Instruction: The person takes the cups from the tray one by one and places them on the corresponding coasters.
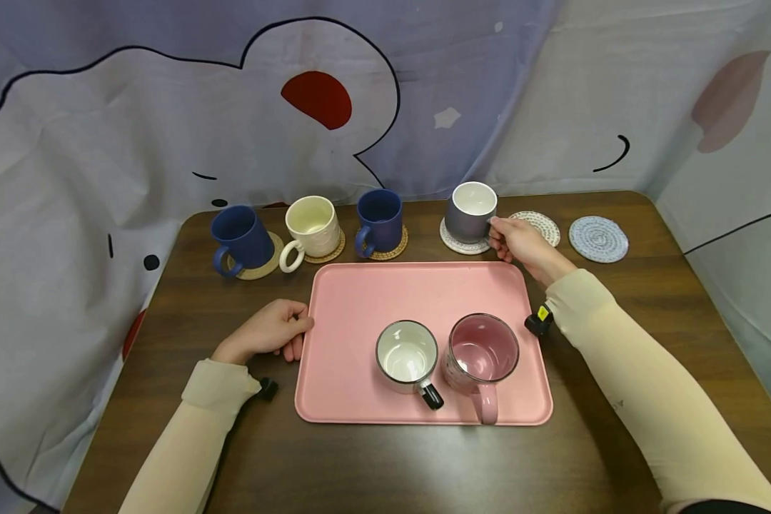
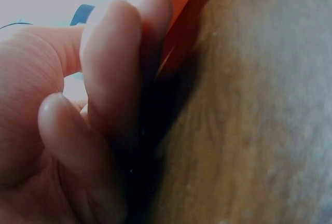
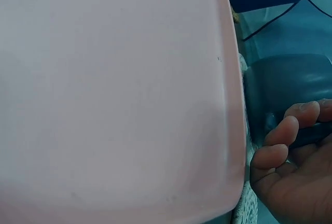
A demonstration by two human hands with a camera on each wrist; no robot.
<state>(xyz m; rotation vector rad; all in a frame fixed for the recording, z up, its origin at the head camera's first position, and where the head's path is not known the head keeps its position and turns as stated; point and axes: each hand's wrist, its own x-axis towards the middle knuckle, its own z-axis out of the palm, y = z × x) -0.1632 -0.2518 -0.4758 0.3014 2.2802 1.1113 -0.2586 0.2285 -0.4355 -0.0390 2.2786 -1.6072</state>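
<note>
My right hand (image 1: 525, 246) grips the handle of a dark grey mug (image 1: 467, 223) with a white inside, which sits upright on a white woven coaster (image 1: 451, 244). In the right wrist view, curled fingers (image 3: 272, 156) wrap the handle beside the tray's edge. A pink tray (image 1: 360, 300) lies in front. At its left edge my left hand (image 1: 270, 330) pinches the rim, thumb on top and fingers curled below. On the tray stand a pale mug (image 1: 407, 352) with a black handle and a larger pink mug (image 1: 480, 350), handles toward me.
Left along the back are a blue mug (image 1: 243, 237), a cream mug (image 1: 311, 227) and another blue mug (image 1: 380, 218), each on or against a tan coaster. To the right lie a patterned white coaster (image 1: 540, 225) and a light blue coaster (image 1: 599, 239). A printed curtain (image 1: 462, 86) hangs behind.
</note>
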